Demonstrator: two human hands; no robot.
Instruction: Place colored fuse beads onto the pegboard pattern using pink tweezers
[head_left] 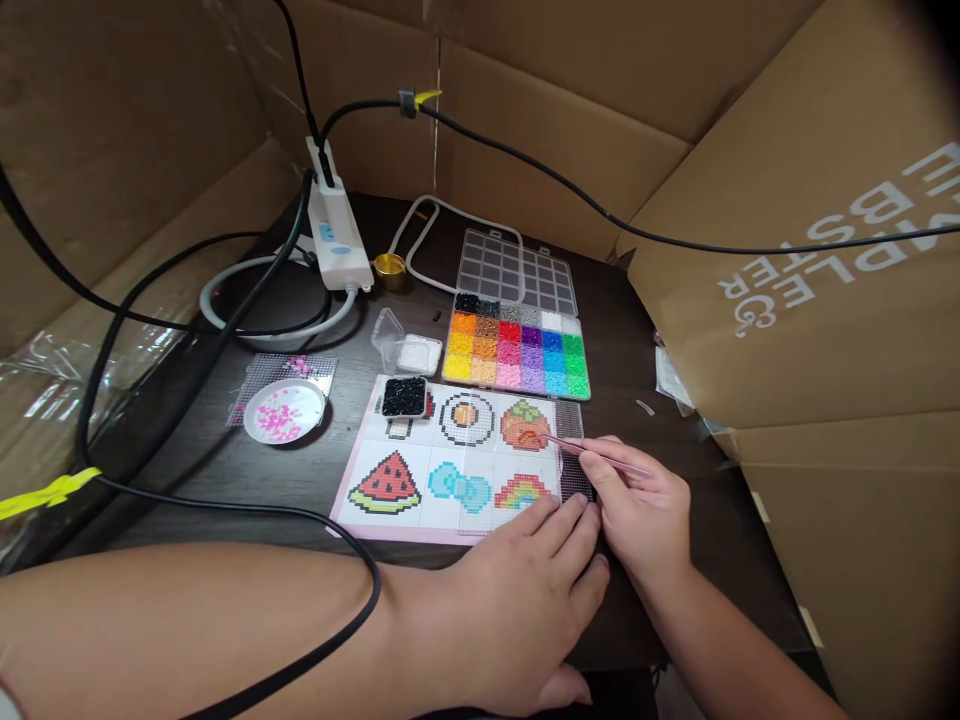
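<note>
My right hand [646, 510] pinches a pair of pink tweezers [611, 458]. Their tips reach the orange persimmon-like picture [525, 425] on the pattern sheet [442, 530]; whether a bead sits between them is too small to tell. My left hand [525, 590] lies flat with fingers stretched out over the sheet's lower right, covering part of the rainbow picture [517, 490]. Under its fingertips is the edge of a clear pegboard [574, 470]. A small box of black beads [405, 397] stands on the sheet's upper left, partly hiding one picture.
Behind the sheet is an open compartment case of coloured beads [517, 350]. A box of white beads [418, 354], a dish of pink and white beads [283, 412] and a gold cup [390, 270] stand leftward. Black cables cross near a power strip [337, 240]; cardboard walls [525, 110] surround the table.
</note>
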